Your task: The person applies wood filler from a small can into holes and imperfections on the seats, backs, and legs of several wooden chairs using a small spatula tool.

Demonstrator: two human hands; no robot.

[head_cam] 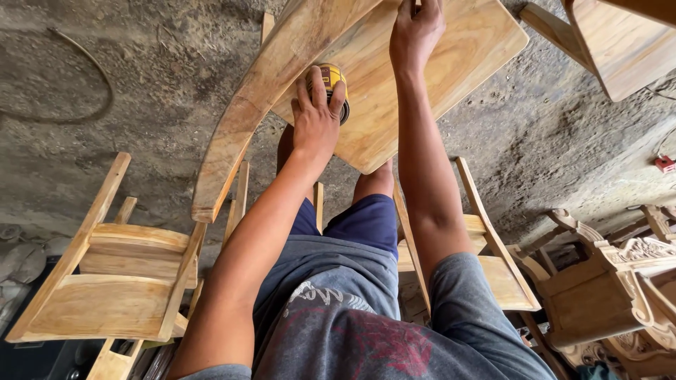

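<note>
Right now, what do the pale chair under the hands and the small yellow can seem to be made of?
The pale chair looks like bare, unvarnished wood: visible grain, matte surface. The small yellow can, gripped by the left hand, is probably metal, with a dark rim; mostly hidden.

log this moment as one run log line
left hand: pressing sander on chair seat | right hand: steadying seat
</note>
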